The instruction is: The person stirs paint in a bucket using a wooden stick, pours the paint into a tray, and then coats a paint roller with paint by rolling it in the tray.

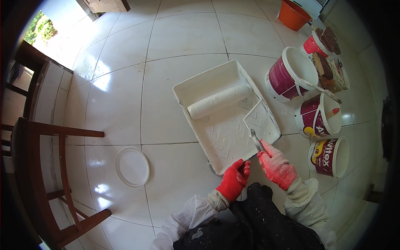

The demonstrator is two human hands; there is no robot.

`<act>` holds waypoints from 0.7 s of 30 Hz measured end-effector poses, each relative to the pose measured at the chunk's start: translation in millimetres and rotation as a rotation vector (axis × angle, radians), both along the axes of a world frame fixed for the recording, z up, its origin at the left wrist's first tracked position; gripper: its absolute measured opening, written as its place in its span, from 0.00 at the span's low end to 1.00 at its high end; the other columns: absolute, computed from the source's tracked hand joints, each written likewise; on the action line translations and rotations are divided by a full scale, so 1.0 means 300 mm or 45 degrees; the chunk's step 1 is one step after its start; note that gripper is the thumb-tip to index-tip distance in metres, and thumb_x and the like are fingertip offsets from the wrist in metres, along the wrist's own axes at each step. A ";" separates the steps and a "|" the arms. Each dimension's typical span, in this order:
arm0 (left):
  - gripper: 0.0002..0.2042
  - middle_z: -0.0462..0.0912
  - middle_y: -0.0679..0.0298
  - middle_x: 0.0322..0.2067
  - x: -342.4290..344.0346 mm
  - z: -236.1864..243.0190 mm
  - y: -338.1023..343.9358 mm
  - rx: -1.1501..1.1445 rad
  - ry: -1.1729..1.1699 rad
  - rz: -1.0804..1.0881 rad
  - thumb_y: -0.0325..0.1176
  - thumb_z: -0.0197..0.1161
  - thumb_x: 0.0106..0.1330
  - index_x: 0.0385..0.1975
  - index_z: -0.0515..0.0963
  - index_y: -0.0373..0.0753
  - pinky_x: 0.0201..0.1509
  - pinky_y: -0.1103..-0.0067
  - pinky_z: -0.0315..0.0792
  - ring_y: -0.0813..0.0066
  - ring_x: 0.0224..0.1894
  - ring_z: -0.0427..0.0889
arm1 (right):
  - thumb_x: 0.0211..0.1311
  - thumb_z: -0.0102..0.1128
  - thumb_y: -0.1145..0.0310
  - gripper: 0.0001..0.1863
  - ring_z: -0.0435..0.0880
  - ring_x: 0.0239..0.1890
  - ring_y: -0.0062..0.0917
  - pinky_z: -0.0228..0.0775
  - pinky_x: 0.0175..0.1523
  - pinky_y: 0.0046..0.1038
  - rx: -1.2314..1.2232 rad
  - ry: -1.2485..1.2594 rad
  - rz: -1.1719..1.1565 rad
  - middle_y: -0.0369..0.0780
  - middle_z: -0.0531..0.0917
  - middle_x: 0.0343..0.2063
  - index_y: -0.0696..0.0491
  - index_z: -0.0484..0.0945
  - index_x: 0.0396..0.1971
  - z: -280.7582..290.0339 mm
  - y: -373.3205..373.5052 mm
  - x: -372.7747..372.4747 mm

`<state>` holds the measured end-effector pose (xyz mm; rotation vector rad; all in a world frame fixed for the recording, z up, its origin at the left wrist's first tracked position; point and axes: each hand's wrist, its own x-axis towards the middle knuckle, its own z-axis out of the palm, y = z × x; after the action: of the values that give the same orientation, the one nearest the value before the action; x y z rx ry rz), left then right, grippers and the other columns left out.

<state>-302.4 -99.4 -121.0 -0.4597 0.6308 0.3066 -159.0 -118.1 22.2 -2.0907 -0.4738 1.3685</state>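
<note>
Right red-gloved hand (276,167) clenched on grey handle of white fleece paint roller (219,101) lying in white plastic tray (186,89); left red-gloved hand (234,179) gripping tray's near edge; likely light, wet, slippery; best held at handle.

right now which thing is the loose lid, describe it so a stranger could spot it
Start at the white paint tray in the middle of the tiled floor, then look to its lower left, toward the wooden chair. The lid lies flat and alone there. Unlike the buckets on the tray's right, it is a flat, plain white disc with a raised rim.
</note>
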 end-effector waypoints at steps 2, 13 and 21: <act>0.09 0.79 0.62 0.32 0.008 0.003 -0.004 0.028 -0.056 0.005 0.33 0.51 0.69 0.37 0.72 0.32 0.32 0.83 0.74 0.75 0.28 0.76 | 0.64 0.48 0.66 0.25 0.65 0.16 0.13 0.60 0.20 0.19 0.014 -0.057 0.030 0.30 0.70 0.20 0.47 0.63 0.63 -0.042 0.025 0.006; 0.09 0.77 0.59 0.33 0.020 0.018 -0.011 0.126 0.087 0.001 0.32 0.50 0.69 0.39 0.71 0.30 0.32 0.81 0.73 0.73 0.30 0.74 | 0.63 0.48 0.63 0.26 0.71 0.22 0.25 0.65 0.29 0.28 0.041 -0.292 0.165 0.39 0.74 0.25 0.49 0.63 0.62 -0.157 0.191 0.006; 0.09 0.77 0.59 0.31 0.015 -0.001 -0.011 0.029 0.030 0.027 0.31 0.50 0.69 0.37 0.71 0.31 0.32 0.82 0.73 0.73 0.29 0.74 | 0.63 0.47 0.61 0.27 0.79 0.30 0.38 0.70 0.38 0.35 0.066 -0.468 0.260 0.51 0.79 0.32 0.50 0.62 0.62 -0.162 0.189 -0.012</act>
<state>-298.0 -102.7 -121.4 -0.4412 0.6454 0.3394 -162.6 -61.3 -26.4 -2.3084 -0.8847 1.0613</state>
